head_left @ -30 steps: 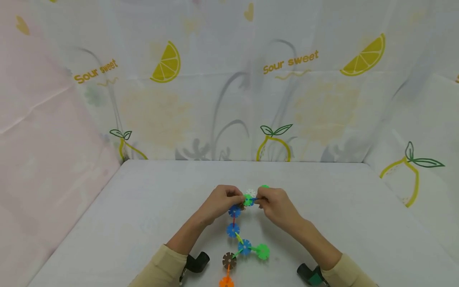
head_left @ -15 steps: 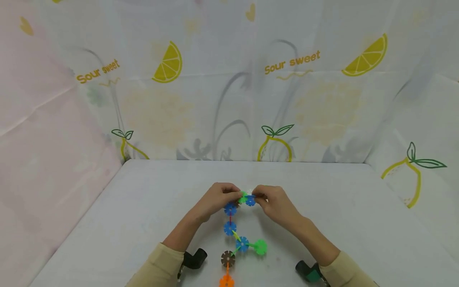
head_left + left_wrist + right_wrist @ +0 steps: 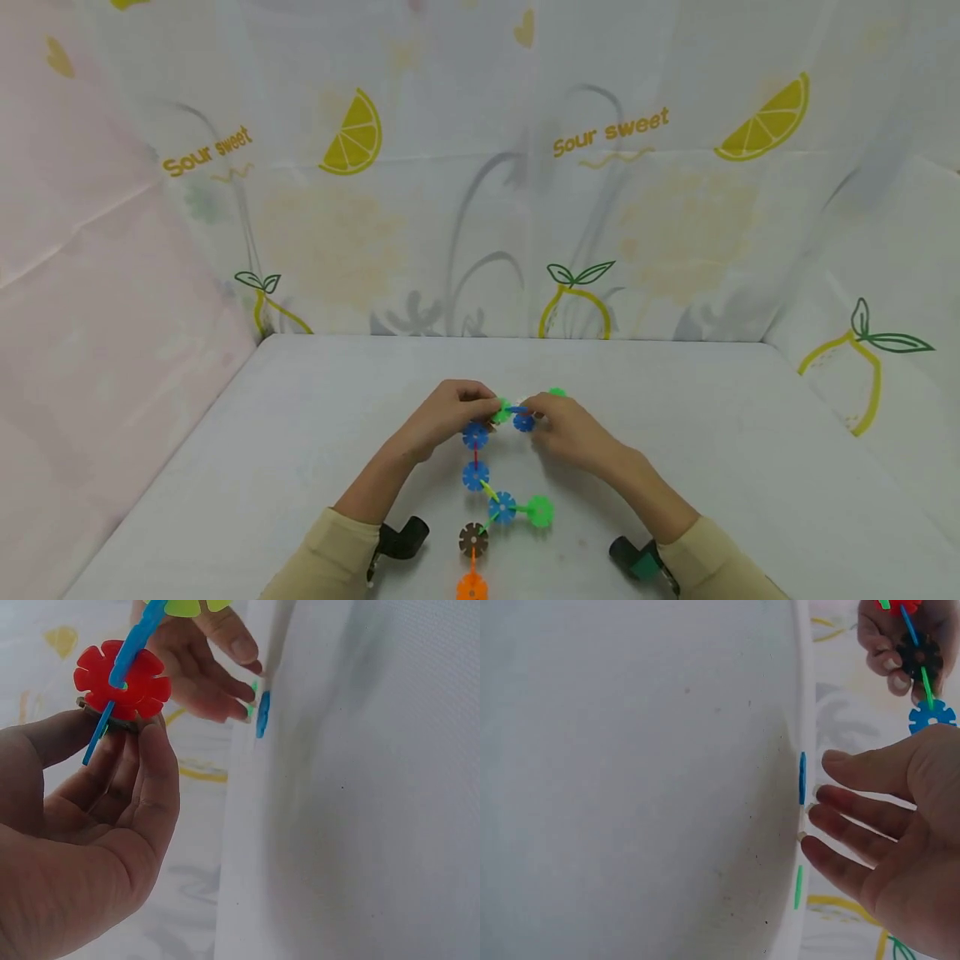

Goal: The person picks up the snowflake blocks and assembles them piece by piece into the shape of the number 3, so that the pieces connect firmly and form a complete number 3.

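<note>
Several notched plastic snowflake discs joined in a chain hang from my left hand (image 3: 450,421). In the left wrist view its thumb and fingers pinch a brown disc (image 3: 120,724) behind a red disc (image 3: 139,690). A green disc (image 3: 501,410) and an edge-on blue disc form the chain's upper end. Lower links run through a blue disc (image 3: 475,476) to an orange disc (image 3: 472,587). My right hand (image 3: 900,817), its fingers loosely extended and holding nothing in the right wrist view, hovers beside a loose blue disc (image 3: 802,778) on the table.
A loose green disc (image 3: 557,392) lies beyond my right hand, and a white one is partly hidden by its fingers. Black wrist devices (image 3: 405,537) sit under both sleeves. A lemon-print curtain (image 3: 480,167) stands behind the white table (image 3: 337,392).
My right hand has let go of the blue disc at the chain's upper end and its fingers are now by the loose blue disc. My left hand and the chain have shifted slightly left.
</note>
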Demonstrator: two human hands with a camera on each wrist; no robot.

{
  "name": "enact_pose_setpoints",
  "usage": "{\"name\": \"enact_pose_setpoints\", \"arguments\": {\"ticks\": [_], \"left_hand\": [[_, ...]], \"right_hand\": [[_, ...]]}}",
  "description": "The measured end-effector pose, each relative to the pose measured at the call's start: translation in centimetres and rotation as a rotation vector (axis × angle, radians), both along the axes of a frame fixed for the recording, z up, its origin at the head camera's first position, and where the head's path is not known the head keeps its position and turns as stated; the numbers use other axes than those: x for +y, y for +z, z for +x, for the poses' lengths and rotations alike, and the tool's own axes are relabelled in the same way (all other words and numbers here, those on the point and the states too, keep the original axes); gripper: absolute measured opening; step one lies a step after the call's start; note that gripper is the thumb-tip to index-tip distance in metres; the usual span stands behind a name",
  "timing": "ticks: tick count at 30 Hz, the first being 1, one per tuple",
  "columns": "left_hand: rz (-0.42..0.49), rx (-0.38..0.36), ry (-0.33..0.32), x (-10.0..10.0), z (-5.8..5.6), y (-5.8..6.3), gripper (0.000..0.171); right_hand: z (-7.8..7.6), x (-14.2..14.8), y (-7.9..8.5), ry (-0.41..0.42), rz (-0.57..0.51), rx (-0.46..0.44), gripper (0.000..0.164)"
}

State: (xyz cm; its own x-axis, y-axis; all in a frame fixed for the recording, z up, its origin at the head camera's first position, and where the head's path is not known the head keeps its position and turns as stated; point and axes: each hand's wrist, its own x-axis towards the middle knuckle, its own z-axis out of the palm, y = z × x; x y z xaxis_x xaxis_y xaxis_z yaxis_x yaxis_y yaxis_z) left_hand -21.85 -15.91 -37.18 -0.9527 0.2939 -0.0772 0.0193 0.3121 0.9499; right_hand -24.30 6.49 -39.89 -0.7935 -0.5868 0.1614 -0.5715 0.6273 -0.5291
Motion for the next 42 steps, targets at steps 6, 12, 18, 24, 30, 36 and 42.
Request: {"name": "enact_pose_setpoints", "arguments": {"ticks": [6, 12, 18, 24, 30, 36, 42], "left_hand": [[-0.003, -0.012, -0.006, -0.2, 0.0, 0.0, 0.027], [-0.004, -0.017, -0.007, -0.2, -0.1, 0.0, 0.025], [-0.015, -0.015, -0.008, -0.2, 0.0, 0.1, 0.024], [-0.014, -0.013, -0.005, -0.2, 0.0, 0.1, 0.024], [-0.028, -0.01, 0.019, -0.2, 0.0, -0.1, 0.022], [-0.023, -0.012, 0.024, -0.2, 0.2, 0.0, 0.022], [-0.019, -0.013, 0.028, -0.1, 0.2, -0.1, 0.021]], "right_hand": [[-0.5, -0.5, 0.3, 0.001, 0.024, -0.049, 0.039], [-0.8, -0.8, 0.4, 0.036, 0.061, -0.024, 0.037], [-0.7, -0.9, 0.4, 0.018, 0.12, -0.025, 0.033], [-0.5, -1.0, 0.7, -0.004, 0.135, -0.062, 0.03], [-0.5, -0.6, 0.8, 0.017, 0.116, -0.089, 0.03], [-0.4, 0.1, 0.7, 0.027, 0.078, -0.12, 0.021], [-0.4, 0.6, 0.8, 0.016, 0.027, -0.16, 0.015]]}}
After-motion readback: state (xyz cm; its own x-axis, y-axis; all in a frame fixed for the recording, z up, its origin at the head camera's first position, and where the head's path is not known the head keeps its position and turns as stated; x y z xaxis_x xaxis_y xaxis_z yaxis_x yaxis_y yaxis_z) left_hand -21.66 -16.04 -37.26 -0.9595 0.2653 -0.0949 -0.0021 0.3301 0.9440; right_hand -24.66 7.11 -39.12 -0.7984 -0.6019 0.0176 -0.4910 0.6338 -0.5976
